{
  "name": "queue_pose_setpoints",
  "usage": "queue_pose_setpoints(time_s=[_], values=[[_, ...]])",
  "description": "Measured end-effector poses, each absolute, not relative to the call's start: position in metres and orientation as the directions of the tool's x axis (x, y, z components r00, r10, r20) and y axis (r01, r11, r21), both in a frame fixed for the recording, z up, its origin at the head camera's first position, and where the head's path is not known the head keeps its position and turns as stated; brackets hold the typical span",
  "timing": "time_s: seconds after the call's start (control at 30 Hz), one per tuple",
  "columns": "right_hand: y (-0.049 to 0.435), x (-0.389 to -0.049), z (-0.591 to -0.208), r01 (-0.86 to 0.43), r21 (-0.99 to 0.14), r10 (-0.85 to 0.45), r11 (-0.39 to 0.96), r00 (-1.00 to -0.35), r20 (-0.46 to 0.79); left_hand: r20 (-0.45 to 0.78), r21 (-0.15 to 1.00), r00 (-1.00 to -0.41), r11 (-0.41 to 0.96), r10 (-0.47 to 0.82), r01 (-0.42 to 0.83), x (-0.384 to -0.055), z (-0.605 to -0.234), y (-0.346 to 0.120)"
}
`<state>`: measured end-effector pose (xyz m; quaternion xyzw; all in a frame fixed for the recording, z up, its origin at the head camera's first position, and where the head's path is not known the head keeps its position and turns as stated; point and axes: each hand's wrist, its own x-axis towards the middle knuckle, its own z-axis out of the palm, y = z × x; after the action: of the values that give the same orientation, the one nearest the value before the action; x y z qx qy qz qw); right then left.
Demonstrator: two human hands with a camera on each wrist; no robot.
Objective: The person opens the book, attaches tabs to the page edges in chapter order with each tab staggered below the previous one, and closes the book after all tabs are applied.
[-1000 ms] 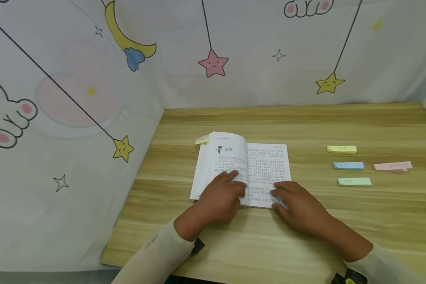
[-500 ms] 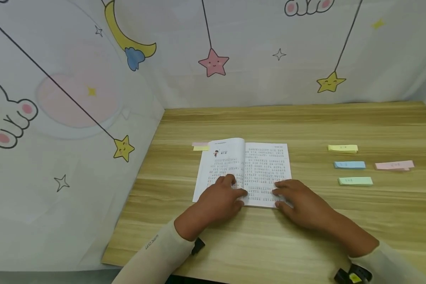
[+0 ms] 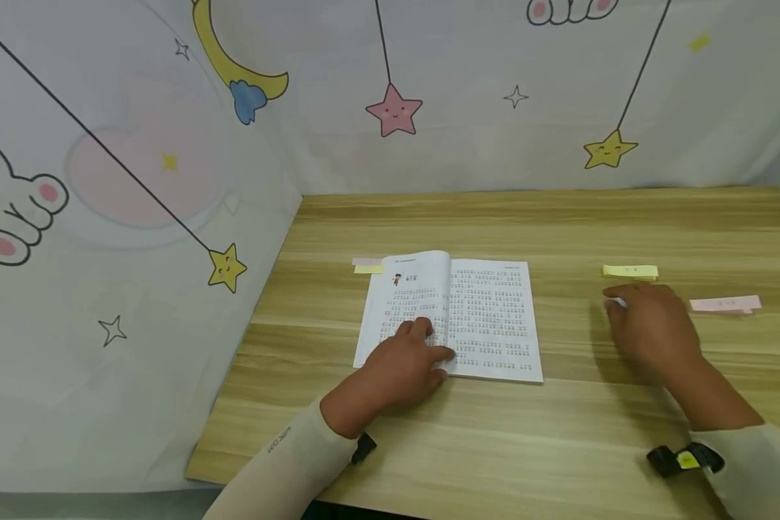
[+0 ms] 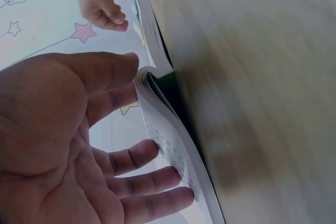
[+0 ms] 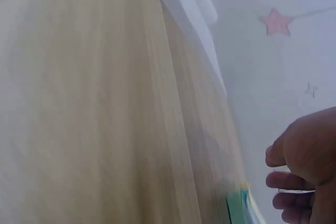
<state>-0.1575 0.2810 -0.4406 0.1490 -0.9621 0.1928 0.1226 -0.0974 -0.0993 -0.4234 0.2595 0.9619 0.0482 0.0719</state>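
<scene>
An open book with printed pages lies on the table. My left hand rests on the lower part of its left page, thumb and fingertips along the middle fold. The left wrist view shows that hand with its fingers stretched onto the page. My right hand is over the sticky notes at the right, loosely bent, with a bit of a blue sticky note showing by its fingertips. In the right wrist view, a green sticky pad stands below that hand; the head view hides it.
A yellow sticky pad lies behind my right hand, and a pink one to its right. Pink and yellow tabs stick out from the book's left edge. A printed cloth wall borders the wooden table.
My right hand has left the right page and moved right, over the blue and green sticky notes. The raised left page has settled flatter, while my left hand has stayed on it.
</scene>
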Motion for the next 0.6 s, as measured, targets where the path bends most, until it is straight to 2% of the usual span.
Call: queue_pose_setpoints(time_s=[0.13,0.37,0.6], values=[[0.304,-0.167,-0.445,-0.259,-0.295,-0.190,0.920,-0.951,0.242,-0.117,0.133,-0.856,0.862,0.504,0.489,-0.097,-0.423,-0.099],[0.317,-0.175,-0.450,-0.204,-0.267,-0.170,0.942,-0.975,0.143,-0.122,0.128,-0.857,0.864,0.501,0.487,-0.097,-0.421,-0.098],[0.317,-0.179,-0.449,-0.182,-0.293,-0.139,0.939,-0.977,0.161,-0.111,0.128,-0.858,0.864,0.501,0.487,-0.096,-0.420,-0.098]])
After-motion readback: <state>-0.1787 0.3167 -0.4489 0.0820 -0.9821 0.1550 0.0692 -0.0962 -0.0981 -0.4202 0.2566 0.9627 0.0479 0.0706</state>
